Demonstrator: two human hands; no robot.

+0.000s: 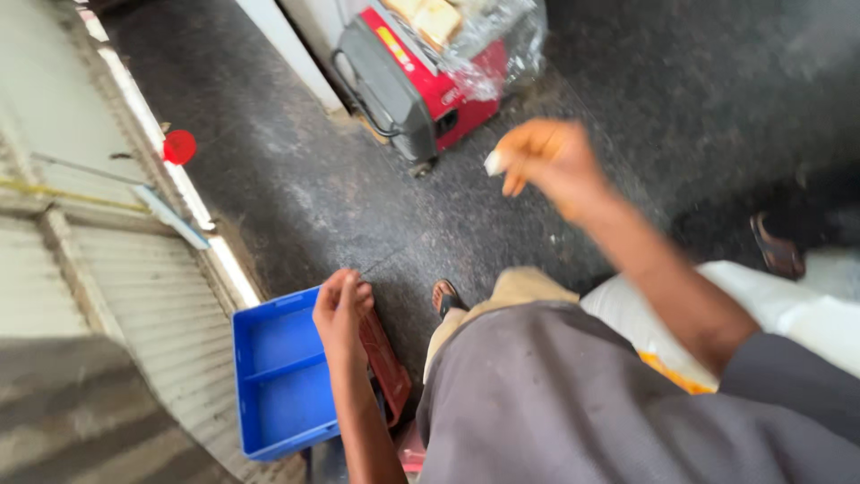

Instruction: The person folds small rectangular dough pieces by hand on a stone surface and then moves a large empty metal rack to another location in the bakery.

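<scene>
A small white bit, too blurred to identify, is pinched in the fingers of the right hand, raised above the dark floor; it looks light and easy to crush, best held gently at its sides. The left hand, fingers curled together and seemingly empty, hangs over a blue crate beside a red tray, with a red machine farther off.

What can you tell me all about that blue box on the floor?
The blue box looks like plastic, a shallow open crate with a ridge dividing it into two parts, both bare as far as shown. It sits on the dark floor beside a ribbed metal shutter. A red flat thing leans at its right edge, under the left hand.
</scene>
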